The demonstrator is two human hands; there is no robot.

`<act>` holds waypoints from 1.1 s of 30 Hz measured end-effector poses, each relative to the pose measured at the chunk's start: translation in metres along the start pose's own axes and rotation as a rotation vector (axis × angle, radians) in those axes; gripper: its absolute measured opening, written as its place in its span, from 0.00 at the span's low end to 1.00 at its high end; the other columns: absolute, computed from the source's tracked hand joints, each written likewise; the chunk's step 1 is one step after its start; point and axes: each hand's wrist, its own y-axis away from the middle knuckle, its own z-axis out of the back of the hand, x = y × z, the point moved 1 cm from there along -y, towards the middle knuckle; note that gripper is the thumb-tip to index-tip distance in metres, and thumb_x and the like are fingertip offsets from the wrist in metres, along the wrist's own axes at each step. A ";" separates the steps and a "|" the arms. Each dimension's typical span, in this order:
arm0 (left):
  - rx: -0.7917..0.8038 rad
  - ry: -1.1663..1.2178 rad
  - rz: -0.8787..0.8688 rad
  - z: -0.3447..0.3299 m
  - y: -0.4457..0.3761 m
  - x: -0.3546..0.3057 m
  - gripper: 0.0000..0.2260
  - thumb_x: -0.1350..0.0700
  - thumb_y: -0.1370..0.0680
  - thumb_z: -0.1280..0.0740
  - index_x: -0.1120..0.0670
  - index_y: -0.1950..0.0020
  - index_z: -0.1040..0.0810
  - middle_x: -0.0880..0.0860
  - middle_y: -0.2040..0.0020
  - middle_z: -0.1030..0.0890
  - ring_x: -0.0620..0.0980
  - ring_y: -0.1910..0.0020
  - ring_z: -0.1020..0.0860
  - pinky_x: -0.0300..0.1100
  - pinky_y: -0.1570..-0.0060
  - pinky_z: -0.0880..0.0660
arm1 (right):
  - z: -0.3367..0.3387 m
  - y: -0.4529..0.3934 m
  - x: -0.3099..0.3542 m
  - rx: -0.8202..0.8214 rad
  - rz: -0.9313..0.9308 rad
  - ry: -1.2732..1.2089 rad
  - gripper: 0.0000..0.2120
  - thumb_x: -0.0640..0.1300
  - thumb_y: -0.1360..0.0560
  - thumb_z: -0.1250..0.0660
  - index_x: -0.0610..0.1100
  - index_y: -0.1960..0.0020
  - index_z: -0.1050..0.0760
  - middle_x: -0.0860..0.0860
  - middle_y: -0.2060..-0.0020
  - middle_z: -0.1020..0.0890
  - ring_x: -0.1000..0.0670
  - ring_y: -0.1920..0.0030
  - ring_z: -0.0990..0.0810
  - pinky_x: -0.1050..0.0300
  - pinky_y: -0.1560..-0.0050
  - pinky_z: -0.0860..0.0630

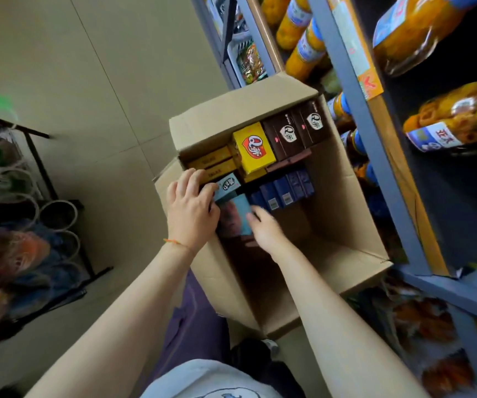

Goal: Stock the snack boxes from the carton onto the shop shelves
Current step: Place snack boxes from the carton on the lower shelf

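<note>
An open cardboard carton (355, 219) stands on the floor beside the shelves. Inside it are yellow snack boxes (253, 147), brown snack boxes (297, 130), dark blue boxes (286, 189) and light blue boxes. My left hand (190, 208) grips a light blue snack box (227, 185) at the carton's left side. My right hand (263, 226) holds a second light blue box (238, 215) just below it, fingers on its right edge. The carton's near half holds nothing.
Blue metal shelves (355, 90) on the right hold jars of canned fruit (455, 122) and bottles of orange drink (303, 53). A black wire rack (42, 179) with cups and bags stands on the left. Tiled floor lies beyond the carton.
</note>
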 end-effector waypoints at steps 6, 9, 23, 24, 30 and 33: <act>0.010 -0.031 0.005 -0.003 0.001 -0.007 0.11 0.59 0.27 0.32 0.57 0.47 0.17 0.61 0.38 0.22 0.64 0.32 0.30 0.59 0.34 0.35 | 0.009 -0.008 -0.015 -0.127 0.035 -0.034 0.23 0.51 0.24 0.28 0.49 0.32 0.31 0.48 0.41 0.22 0.47 0.43 0.21 0.45 0.43 0.19; 0.048 -0.048 0.024 -0.002 0.001 -0.008 0.11 0.60 0.29 0.29 0.57 0.47 0.17 0.61 0.37 0.22 0.65 0.31 0.30 0.60 0.33 0.35 | 0.007 -0.010 -0.017 -0.237 0.063 -0.020 0.19 0.47 0.27 0.25 0.49 0.39 0.27 0.50 0.47 0.20 0.48 0.47 0.19 0.44 0.46 0.19; 0.618 1.079 0.411 0.082 0.039 -0.187 0.13 0.48 0.20 0.32 0.52 0.39 0.22 0.51 0.50 0.14 0.43 0.57 0.15 0.33 0.67 0.23 | 0.131 0.176 -0.036 -0.348 0.419 -0.725 0.17 0.49 0.31 0.30 0.40 0.47 0.20 0.43 0.54 0.15 0.47 0.54 0.16 0.55 0.57 0.21; 0.670 1.182 0.403 0.090 0.048 -0.206 0.14 0.50 0.20 0.32 0.56 0.37 0.22 0.55 0.49 0.14 0.49 0.54 0.15 0.36 0.65 0.20 | 0.140 0.199 -0.044 -0.379 0.456 -0.780 0.18 0.50 0.31 0.30 0.40 0.47 0.20 0.43 0.54 0.15 0.47 0.54 0.16 0.55 0.57 0.21; 0.806 1.524 0.263 0.126 0.144 -0.342 0.20 0.53 0.22 0.34 0.64 0.35 0.26 0.61 0.45 0.17 0.53 0.55 0.16 0.49 0.55 0.17 | 0.180 0.353 -0.132 -0.538 0.721 -0.797 0.18 0.54 0.32 0.27 0.43 0.48 0.20 0.44 0.50 0.14 0.45 0.50 0.16 0.49 0.48 0.21; 0.857 1.542 0.130 0.142 0.201 -0.410 0.16 0.56 0.24 0.31 0.62 0.40 0.26 0.61 0.46 0.16 0.55 0.54 0.16 0.51 0.56 0.17 | 0.201 0.428 -0.192 -0.632 0.757 -0.772 0.19 0.53 0.32 0.27 0.43 0.47 0.20 0.45 0.50 0.14 0.45 0.52 0.15 0.48 0.50 0.19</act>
